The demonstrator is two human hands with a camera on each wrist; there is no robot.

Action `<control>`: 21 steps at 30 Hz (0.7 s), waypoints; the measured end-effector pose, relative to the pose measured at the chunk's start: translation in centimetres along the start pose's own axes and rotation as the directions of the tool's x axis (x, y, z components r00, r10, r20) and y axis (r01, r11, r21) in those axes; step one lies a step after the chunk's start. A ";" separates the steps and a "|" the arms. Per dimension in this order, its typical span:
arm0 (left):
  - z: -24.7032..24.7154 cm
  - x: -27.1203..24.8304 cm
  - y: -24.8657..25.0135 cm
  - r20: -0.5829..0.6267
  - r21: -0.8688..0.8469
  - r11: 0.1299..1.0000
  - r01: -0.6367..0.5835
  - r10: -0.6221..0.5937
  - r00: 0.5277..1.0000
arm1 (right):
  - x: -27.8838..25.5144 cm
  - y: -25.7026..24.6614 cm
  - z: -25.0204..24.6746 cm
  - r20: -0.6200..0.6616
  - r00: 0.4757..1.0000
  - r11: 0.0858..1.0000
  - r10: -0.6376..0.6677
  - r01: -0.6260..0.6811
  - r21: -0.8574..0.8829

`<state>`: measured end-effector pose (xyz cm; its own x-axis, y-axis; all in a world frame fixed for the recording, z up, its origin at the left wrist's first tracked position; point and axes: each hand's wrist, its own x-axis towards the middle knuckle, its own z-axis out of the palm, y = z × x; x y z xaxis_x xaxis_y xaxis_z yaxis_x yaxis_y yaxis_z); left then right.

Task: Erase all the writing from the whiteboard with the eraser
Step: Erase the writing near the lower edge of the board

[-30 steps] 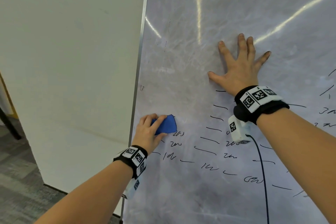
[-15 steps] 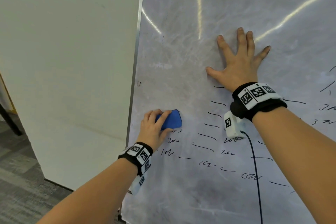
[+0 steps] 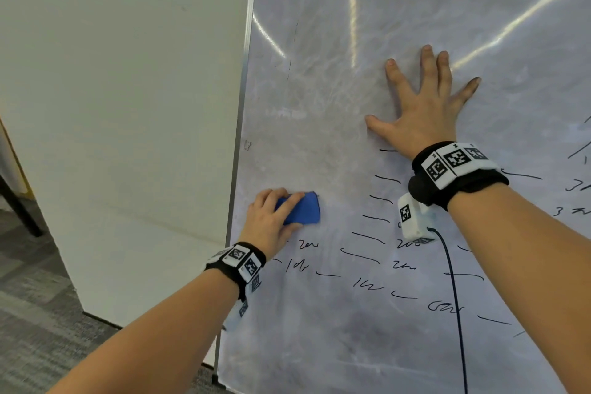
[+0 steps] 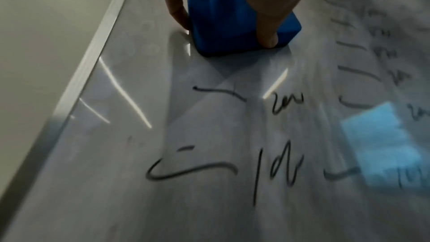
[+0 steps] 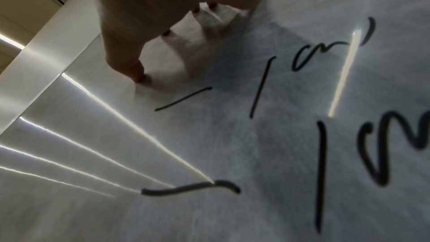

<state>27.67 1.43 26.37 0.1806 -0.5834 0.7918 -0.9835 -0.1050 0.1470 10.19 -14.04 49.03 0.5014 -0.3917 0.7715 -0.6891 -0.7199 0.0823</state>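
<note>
A large whiteboard fills the head view, its upper part smeared grey. Black marker writing runs in rows across its lower half, seen close in the left wrist view as writing and in the right wrist view as writing. My left hand grips a blue eraser flat against the board near its left frame, just above the top row of words; fingers and thumb curl round the eraser. My right hand lies flat on the board with fingers spread.
The board's metal left frame stands against a pale wall. Grey carpet lies at the lower left, with a dark leg beside it. A black cable hangs from my right wrist device across the writing.
The left hand has slid the eraser a little to the right along the top row of words. The right hand stays pressed flat in the same spot.
</note>
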 end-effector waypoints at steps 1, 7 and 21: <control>-0.3 0.6 0.2 -0.025 -0.028 0.999 0.043 -0.044 0.999 | 0.0 0.0 0.0 0.001 1.000 1.000 0.001 -0.001 -0.002; -0.6 1.3 1.2 -0.024 -0.100 0.987 0.130 -0.133 0.991 | 0.0 -0.3 -0.6 0.036 0.999 1.000 0.021 -0.021 -0.005; -0.7 0.5 1.3 0.035 -0.088 0.982 0.165 -0.163 0.986 | -5.7 -6.9 3.1 0.159 0.891 0.901 -0.425 0.433 -0.020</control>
<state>26.51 1.56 27.33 0.3380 -0.5867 0.7359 -0.9361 -0.1287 0.3273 13.65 -8.63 42.09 0.8227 -0.1346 0.5522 -0.4144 -0.8070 0.4207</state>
